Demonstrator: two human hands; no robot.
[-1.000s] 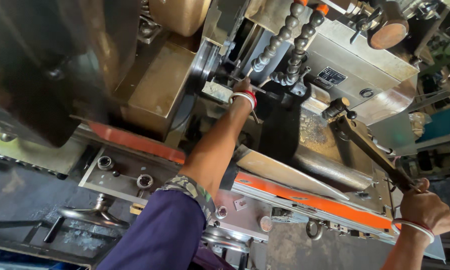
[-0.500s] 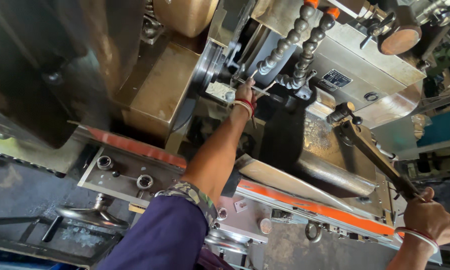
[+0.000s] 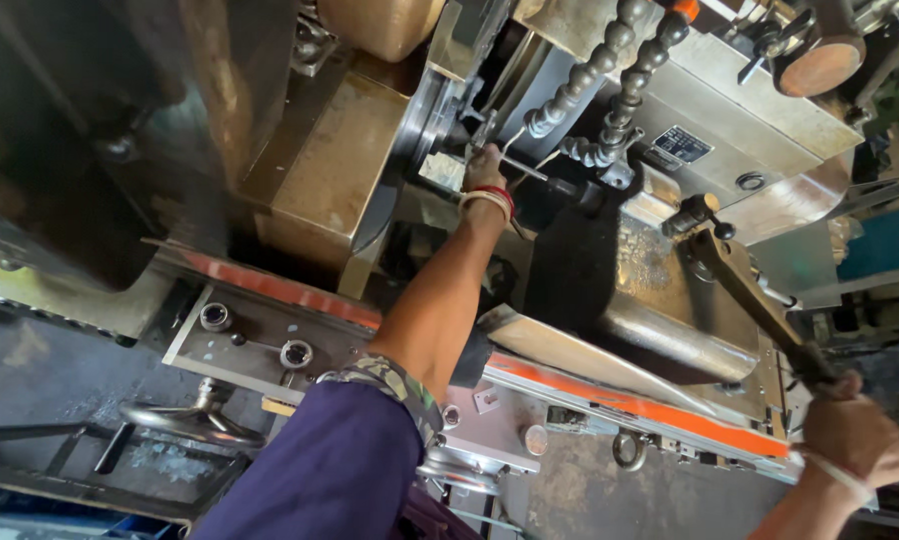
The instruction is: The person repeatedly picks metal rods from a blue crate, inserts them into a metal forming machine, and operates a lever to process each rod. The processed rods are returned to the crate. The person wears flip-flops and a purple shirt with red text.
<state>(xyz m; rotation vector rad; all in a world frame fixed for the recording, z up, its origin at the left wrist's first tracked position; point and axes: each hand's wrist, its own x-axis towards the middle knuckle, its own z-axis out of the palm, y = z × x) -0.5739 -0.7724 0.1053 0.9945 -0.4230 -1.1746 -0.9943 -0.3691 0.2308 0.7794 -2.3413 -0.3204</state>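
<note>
My left hand [image 3: 484,168] reaches far forward into a metal-working machine, with red and white bands on its wrist. Its fingers are closed around a small metal part at the face of the round chuck [image 3: 422,118]; the part itself is mostly hidden by the fingers. A thin metal rod [image 3: 530,170] sticks out to the right of the hand. At the lower right, my right hand [image 3: 854,436] grips the end of a long dark lever [image 3: 745,290] that runs up to a pivot on the machine's carriage [image 3: 660,320].
Two beaded coolant hoses [image 3: 595,70] hang just above the left hand. A grey housing [image 3: 760,130] sits behind them. An orange-striped rail [image 3: 630,402] crosses below the arm. A handwheel [image 3: 185,420] lies at the lower left, near a plate with round fittings [image 3: 295,353].
The view has shifted a little. My left hand stays at the chuck and my right hand keeps its grip on the lever, a touch lower in the frame.
</note>
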